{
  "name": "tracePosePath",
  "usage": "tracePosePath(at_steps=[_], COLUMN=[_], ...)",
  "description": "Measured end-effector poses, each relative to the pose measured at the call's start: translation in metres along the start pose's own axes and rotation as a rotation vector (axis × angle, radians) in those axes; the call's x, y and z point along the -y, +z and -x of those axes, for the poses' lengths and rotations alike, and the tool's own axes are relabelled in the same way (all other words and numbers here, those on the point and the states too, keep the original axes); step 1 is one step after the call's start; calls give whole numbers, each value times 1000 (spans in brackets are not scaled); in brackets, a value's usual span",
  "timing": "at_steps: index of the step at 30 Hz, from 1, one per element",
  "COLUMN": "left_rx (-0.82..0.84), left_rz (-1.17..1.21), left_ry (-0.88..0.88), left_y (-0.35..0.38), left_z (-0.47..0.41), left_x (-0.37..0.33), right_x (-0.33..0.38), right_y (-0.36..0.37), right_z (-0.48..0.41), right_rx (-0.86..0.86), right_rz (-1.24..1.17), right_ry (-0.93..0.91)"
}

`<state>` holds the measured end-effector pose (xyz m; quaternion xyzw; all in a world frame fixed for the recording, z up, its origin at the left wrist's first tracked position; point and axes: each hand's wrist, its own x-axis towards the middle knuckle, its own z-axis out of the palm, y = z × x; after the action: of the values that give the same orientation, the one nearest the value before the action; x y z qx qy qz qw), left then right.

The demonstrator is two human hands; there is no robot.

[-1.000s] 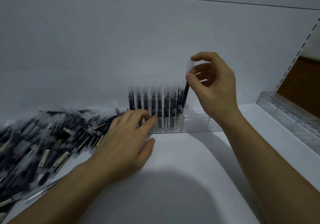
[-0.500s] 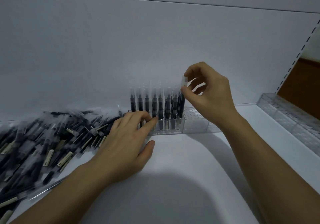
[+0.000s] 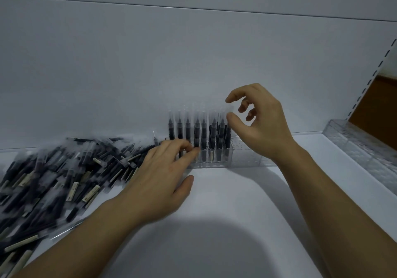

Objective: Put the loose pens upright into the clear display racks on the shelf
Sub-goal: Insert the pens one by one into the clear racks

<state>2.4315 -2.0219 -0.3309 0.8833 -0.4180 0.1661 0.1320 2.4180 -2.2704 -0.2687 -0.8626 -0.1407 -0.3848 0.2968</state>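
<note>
Task's barely started, I'm judging: few pens (image 3: 203,131) are standing in rack (image 3: 242,159) btwn the hands, left hand (image 3: 159,183) resting straight-fingered on its front, right hand (image 3: 260,125) hovering loose & empty, big pile (image 3: 64,170) waiting left of left hand.

Two hands (image 3: 163,183) (image 3: 261,127), two clear racks (image 3: 243,159) (image 3: 363,146), one heap of loose pens (image 3: 64,176)

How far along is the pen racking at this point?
Done: a row of pens stands upright in the left part of the clear rack. In hand: nothing; the right hand hovers open by the row's end, the left hand touches the rack. Left: a large loose pile, and the second rack.
</note>
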Motion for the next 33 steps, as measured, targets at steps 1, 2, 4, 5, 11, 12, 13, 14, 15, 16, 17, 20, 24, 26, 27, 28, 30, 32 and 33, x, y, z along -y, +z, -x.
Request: tracePosePath(at_steps=[1, 2, 4, 5, 11, 12, 13, 14, 15, 16, 17, 20, 24, 26, 27, 28, 30, 32, 33], left_rx=[4, 8, 28, 45, 140, 155, 173, 187, 194, 200, 211, 339, 582, 616, 616, 610, 585, 555, 532], left_rz=[-5, -13, -36, -50, -188, -195, -202, -209, -214, -221, -235, -297, -233, -187, -166, -145, -91, -77, -97], left_ry=[0, -4, -25, -36, -115, -134, -157, -186, -225, -273, -329, -540, -824, -892, -918, -945, -997, -1021, -1024], left_y=[-2, -4, -12, -16, -46, -53, -60, -68, -78, -89, -100, -133, -156, -159, -159, -158, -151, -139, -133], left_z=[1, 3, 7, 9, 34, 43, 54, 66, 77, 88, 99, 130, 167, 182, 187, 191, 194, 193, 192], left_x=[0, 1, 3, 5, 21, 24, 28, 32, 37, 43, 48, 63, 77, 77, 76, 75, 71, 67, 66], right_x=[4, 8, 20, 26, 46, 49, 50, 51, 53, 54, 56, 73, 112, 134, 145, 154, 167, 172, 170], right_y=[3, 6, 15, 19, 54, 57, 60, 63, 66, 68, 71, 78, 96, 109, 116, 123, 138, 151, 156], right_z=[1, 2, 7, 10, 32, 35, 37, 39, 41, 43, 44, 48, 50, 51, 51, 52, 54, 58, 61], right_rx=[-14, -18, 2, 25, 267, 291, 308, 324, 337, 343, 346, 386, 544, 657, 699, 723, 734, 731, 724], right_rz=[11, 23, 32, 28, -8, -20, -30, -34, -35, -36, -38, -63, -56, -34, -28, -16, 16, 10, -5], right_ry=[-34, -71, -132, -152, -227, -237, -242, -242, -237, -230, -225, -207, -256, -284, -294, -314, -355, -354, -350])
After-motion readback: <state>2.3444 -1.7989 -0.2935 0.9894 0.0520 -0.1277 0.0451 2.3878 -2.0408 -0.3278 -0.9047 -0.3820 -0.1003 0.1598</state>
